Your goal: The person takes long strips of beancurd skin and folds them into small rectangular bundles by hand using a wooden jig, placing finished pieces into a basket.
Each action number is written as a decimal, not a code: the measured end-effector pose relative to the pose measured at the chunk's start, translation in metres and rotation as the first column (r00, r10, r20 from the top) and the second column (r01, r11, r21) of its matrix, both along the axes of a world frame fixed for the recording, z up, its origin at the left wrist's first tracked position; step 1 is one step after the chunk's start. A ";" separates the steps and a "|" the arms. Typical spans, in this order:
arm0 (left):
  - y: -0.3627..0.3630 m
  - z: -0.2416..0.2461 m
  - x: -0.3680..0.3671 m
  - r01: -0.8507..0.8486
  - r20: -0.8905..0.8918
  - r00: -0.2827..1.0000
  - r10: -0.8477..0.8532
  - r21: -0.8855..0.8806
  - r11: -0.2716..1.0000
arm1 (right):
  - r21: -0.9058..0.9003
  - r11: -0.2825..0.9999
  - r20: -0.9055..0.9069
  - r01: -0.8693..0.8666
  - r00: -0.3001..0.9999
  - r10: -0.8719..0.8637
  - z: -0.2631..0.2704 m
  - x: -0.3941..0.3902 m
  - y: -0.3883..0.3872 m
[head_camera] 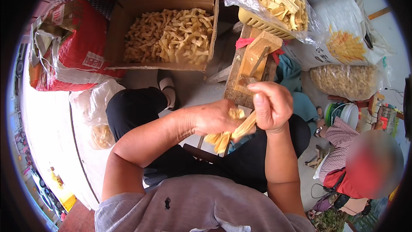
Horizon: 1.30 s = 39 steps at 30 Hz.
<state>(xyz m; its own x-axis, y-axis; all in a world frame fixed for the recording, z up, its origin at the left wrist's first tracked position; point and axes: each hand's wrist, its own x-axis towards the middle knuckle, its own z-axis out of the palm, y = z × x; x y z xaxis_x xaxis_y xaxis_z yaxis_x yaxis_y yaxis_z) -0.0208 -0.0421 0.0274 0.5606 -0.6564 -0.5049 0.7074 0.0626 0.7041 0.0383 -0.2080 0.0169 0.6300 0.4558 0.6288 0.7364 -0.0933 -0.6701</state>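
Observation:
My left hand (219, 117) is closed around a bunch of pale yellow dried strips (220, 140), whose loose ends hang below the fingers over my lap. One flat strip (246, 125) slants up from the bunch to my right hand (273, 108), which appears to pinch its upper end. The fingers hide where each hand grips. Just beyond my hands stands a narrow wooden bench (236, 77). A wooden block fixture (257, 54) with a slanting bar (260, 62) is mounted on it, with red cloth (244, 42) tied around it.
A cardboard box (210, 35) holds many short, knotted-looking yellow pieces (180, 35). A plastic-lined yellow basket (257, 21) of strips sits at the bench's far end. Red sacks (80, 35) stand left; a white sack (341, 35) and a filled clear bag (344, 79) right. Another person (341, 141) is at right.

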 end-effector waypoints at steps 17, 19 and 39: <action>0.017 -0.025 0.007 -0.693 0.956 -0.188 -0.224 0.032 0.721 | 0.510 0.847 -0.853 0.148 -0.043 0.521 -0.029 -0.027 0.002; 0.017 -0.026 0.009 -0.749 0.971 -0.073 -0.228 0.097 0.656 | 0.471 0.852 -0.881 0.228 0.078 0.466 -0.019 -0.025 0.006; 0.042 0.000 0.006 -0.716 0.523 0.593 0.612 -0.006 0.698 | 0.348 0.930 -0.937 -0.118 -0.025 0.348 -0.010 -0.026 -0.007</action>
<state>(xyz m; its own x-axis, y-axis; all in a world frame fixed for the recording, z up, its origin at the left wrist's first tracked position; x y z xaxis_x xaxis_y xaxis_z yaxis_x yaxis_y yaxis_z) -0.0147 0.0001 0.0274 0.9885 0.0719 -0.1332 0.1150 0.2156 0.9697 0.0127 -0.2149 0.0069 0.5545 0.7182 -0.4203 -0.6726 0.0894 -0.7346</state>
